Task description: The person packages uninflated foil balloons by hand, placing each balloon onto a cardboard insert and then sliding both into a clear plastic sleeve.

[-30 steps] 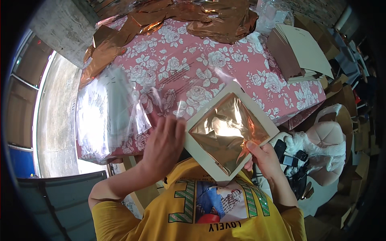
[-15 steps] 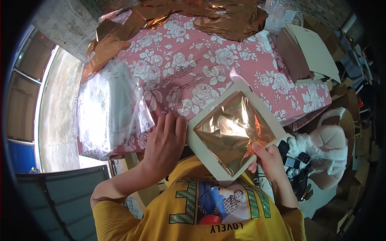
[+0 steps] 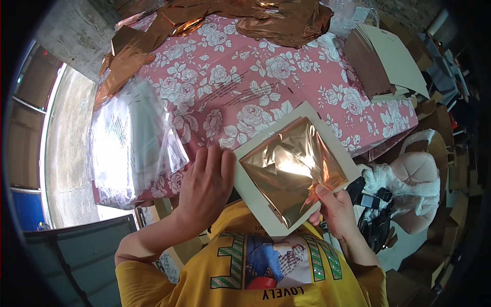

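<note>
A person in a yellow shirt (image 3: 245,286) works at a counter (image 3: 245,87) covered with a pink cloth printed with white roses. The left hand (image 3: 204,187) lies flat, fingers together and stretched out, at the near edge of the counter, its fingertips touching the left edge of a cream card (image 3: 294,169) and holding nothing. The card sits tilted like a diamond, partly on the counter and partly over its near edge, just in front of the person's chest. A crinkled sheet of copper foil (image 3: 291,171) covers most of the card's face, leaving a cream border. The right hand (image 3: 335,210) pinches the lower right corner of the card and foil together, thumb on top, fingers curled beneath. To the left of the left hand, a stack of clear plastic bags (image 3: 128,143) rests on the counter's left end, shining in sunlight. More crumpled copper foil lies heaped (image 3: 286,18) along the far edge and far left corner of the counter. At the far right corner stands a pile of cream cards (image 3: 391,61) with brown backs. To the right of the counter, beside the right hand, a pinkish padded seat (image 3: 422,174) holds white and black items that are hard to make out.
</note>
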Motion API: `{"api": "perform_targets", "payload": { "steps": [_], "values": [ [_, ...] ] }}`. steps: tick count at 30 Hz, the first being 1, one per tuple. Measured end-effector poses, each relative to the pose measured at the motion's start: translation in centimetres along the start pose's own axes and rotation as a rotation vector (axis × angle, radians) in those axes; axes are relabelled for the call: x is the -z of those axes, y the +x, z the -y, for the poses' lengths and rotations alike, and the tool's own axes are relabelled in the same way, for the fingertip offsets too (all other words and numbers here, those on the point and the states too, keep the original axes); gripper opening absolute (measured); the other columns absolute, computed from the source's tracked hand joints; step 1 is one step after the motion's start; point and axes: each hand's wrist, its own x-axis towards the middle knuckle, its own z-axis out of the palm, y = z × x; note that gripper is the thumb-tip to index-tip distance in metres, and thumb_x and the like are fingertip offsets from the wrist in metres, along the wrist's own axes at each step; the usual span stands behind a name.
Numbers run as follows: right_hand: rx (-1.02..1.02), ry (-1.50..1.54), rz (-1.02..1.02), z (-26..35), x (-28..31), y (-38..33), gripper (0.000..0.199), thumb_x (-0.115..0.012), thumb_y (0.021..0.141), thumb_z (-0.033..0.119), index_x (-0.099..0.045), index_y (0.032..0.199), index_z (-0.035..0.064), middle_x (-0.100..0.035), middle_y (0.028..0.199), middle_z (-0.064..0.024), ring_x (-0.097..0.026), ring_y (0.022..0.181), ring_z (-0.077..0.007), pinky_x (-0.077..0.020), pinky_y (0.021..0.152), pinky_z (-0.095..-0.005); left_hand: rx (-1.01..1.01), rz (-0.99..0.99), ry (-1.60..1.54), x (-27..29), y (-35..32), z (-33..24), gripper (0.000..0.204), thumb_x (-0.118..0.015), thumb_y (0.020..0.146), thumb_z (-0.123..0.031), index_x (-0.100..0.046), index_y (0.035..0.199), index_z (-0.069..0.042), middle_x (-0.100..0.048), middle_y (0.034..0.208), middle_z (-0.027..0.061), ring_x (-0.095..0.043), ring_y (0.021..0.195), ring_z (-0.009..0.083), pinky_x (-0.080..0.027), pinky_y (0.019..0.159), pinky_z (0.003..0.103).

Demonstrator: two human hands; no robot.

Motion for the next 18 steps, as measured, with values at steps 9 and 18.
{"api": "perform_targets", "payload": {
  "steps": [9, 18],
  "values": [
    [-0.104, 0.165, -0.006, 1.0, -1.1, -0.7, 0.036, -0.052, 0.102, 0.032, -0.063, 0.095, -0.0020, -0.066, 0.072, -0.0104, -0.064, 0.057, -0.0143, -0.0517, 0.052, -0.0253, -0.097, 0.031, -0.175, -0.8, 1.5, 1.3, 0.051, -0.067, 0.069, -0.001, -0.045, 0.115, 0.001, -0.048, 0.108, 0.0191, -0.053, 0.098, 0.0365, -0.051, 0.081, 0.041],
    [0.000, 0.119, -0.027, -0.9, -1.3, -1.7, 0.039, -0.051, 0.103, 0.035, -0.060, 0.098, -0.0022, -0.065, 0.069, -0.0115, -0.064, 0.057, -0.0152, -0.0517, 0.052, -0.0255, -0.064, 0.033, -0.113, -2.6, 1.2, 2.6, 0.049, -0.060, 0.076, -0.004, -0.043, 0.121, 0.006, -0.048, 0.105, 0.0202, -0.054, 0.098, 0.0375, -0.052, 0.077, 0.041]
  ]
}}
